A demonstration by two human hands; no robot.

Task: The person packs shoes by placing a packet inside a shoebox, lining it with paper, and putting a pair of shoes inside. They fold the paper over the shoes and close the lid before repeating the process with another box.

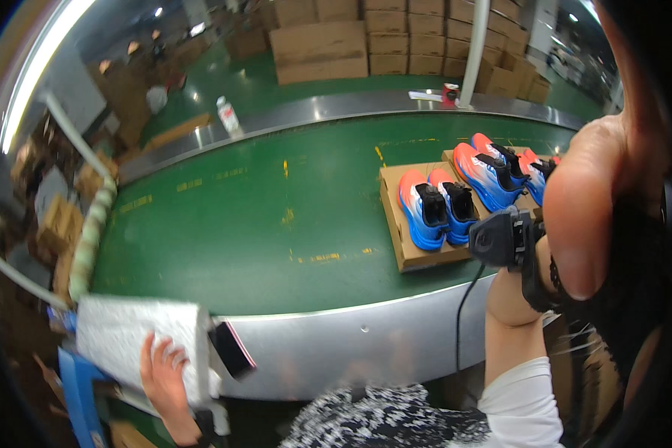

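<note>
The green conveyor belt (216, 239) spreads out beyond the fingers of both hands, and the white wrapped block (112, 325) lies under the left hand (164, 381), whose fingers are loosely spread and slightly bent; I cannot tell whether they touch it. Flat cartons (437, 259) bearing orange-and-blue shoes (425, 237) lie left of the right hand's (616, 160) blurred thumb, its other fingers' state impossible to tell, while a dark phone-like slab (231, 349) sits just right of the left fingertips.

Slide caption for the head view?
Left hand by a white block, right hand raised close up, orange-and-blue shoes on cardboard boxes.
</note>
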